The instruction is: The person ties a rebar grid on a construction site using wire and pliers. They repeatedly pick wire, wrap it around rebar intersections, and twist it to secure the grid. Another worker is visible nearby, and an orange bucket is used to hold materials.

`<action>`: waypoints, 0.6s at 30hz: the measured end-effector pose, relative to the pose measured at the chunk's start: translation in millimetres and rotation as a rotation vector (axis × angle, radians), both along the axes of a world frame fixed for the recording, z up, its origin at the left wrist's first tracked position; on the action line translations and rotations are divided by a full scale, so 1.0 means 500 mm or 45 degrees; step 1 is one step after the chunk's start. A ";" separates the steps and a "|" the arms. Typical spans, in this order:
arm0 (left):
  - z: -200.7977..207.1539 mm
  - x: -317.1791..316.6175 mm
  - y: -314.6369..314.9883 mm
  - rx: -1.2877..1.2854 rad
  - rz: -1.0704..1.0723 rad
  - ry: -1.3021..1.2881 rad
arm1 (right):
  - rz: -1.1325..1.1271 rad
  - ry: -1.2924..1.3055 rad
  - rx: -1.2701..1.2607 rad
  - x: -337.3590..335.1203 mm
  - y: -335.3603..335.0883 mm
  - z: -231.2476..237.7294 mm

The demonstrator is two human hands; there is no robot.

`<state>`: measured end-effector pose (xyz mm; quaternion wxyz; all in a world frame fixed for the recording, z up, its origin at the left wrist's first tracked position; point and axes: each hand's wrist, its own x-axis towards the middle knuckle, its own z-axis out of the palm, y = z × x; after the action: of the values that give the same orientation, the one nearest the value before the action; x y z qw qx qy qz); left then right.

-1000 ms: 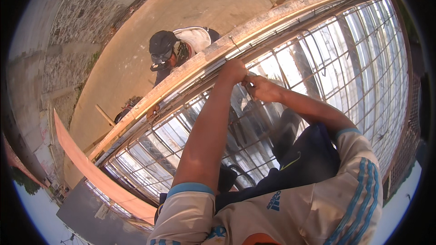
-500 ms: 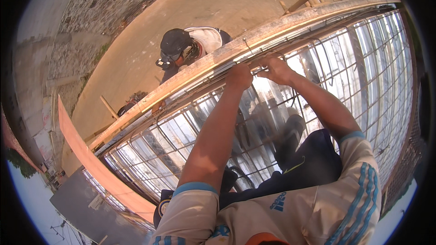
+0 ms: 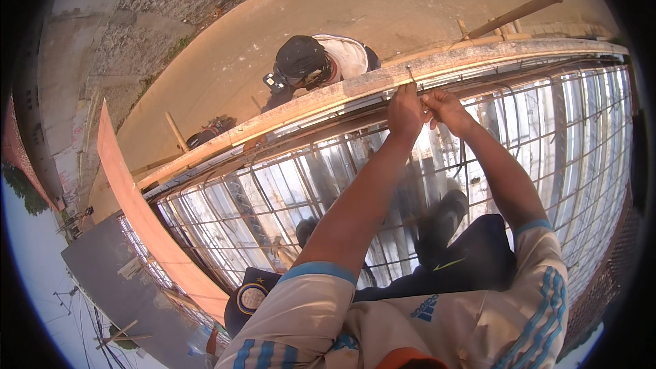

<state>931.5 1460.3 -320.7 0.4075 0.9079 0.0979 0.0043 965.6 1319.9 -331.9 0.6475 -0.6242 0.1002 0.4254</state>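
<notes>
Both of my arms reach out to the long wooden board (image 3: 326, 102) along the deck's far edge. My left hand (image 3: 406, 112) is closed, its fingers up against the board beside a thin upright metal piece (image 3: 410, 72). Close to its right, my right hand (image 3: 447, 112) has its fingers pinched together. What either hand grips is too small or hidden to make out. Beneath them runs a grid of steel reinforcing bars (image 3: 517, 145) over shiny corrugated metal sheets (image 3: 205, 222).
Beyond the board, a co-worker in a black cap (image 3: 301, 59) leans in close. An orange-pink plywood panel (image 3: 145, 222) bounds the left side. A wooden pole (image 3: 529, 10) slants up at the far right. My shoe (image 3: 451, 206) is on the deck.
The view has shifted, so the board and co-worker sit farther right. My hands have come closer together, and my left hand is now up at the board by the thin upright piece.
</notes>
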 end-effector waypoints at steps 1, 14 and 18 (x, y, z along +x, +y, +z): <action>-0.001 -0.005 0.008 -0.101 0.010 0.031 | -0.079 -0.009 -0.036 -0.007 0.008 0.014; 0.228 -0.048 0.380 0.156 -0.552 0.329 | 1.227 -1.436 -0.753 -0.043 0.038 0.008; 0.276 -0.058 0.439 0.164 -0.539 0.144 | 1.653 -1.366 -1.222 -0.035 0.115 0.044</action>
<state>902.5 1679.8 -182.9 0.3343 0.9312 -0.0726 -0.1259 948.3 1377.3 -310.1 -0.0776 -0.8671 -0.4097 0.2726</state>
